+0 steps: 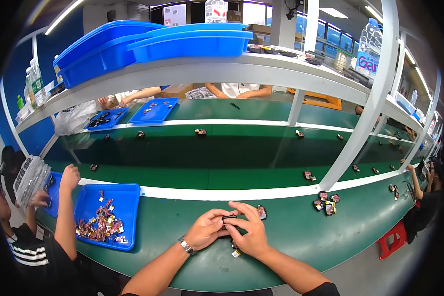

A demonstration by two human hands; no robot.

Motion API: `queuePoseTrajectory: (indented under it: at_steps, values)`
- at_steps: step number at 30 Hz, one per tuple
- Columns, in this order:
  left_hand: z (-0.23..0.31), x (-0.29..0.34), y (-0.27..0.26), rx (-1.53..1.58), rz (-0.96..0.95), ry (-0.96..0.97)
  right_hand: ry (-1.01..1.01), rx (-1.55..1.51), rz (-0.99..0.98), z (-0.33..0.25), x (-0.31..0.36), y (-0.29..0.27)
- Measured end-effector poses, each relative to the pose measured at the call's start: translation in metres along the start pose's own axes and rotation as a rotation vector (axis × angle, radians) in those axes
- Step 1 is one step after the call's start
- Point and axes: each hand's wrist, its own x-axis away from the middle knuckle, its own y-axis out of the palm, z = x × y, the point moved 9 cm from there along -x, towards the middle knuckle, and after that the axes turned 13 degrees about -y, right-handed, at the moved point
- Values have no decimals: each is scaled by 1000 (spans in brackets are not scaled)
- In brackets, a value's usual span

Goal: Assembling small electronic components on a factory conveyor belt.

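Over the green bench top, my left hand (206, 230) and my right hand (250, 231) meet with fingers closed around a small black part (229, 217). Much of that part is hidden by my fingers, so its exact kind is unclear. A silver watch is on my left wrist. Just below my hands lies a small piece with a white and yellow end (237, 253), partly covered. Beyond my right fingers rests a small dark and reddish assembly (262, 212). Farther right, a cluster of similar assemblies (327, 203) sits on the bench.
Left of me, a blue tray (136, 197) holds many small wired pieces; a co-worker's arm (66, 212) reaches beside it. Ahead, a green conveyor belt (207, 158) carries spaced assemblies. A white post (360, 133) and overhead shelf (192, 73) with blue bins (192, 44) stand above.
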Motion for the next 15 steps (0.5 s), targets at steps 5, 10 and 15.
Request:
queuePoseTrajectory:
  at_steps: [5,10,15]
  values:
    - [0,0,-8,-39,69,49,53,-81,-68,5,0,9]
    - [2,-1,-11,-75,135,20,7,-14,-120,5,-3,9]
    - [-5,0,-14,-29,158,-17,-84,102,-25,-2,-6,2]
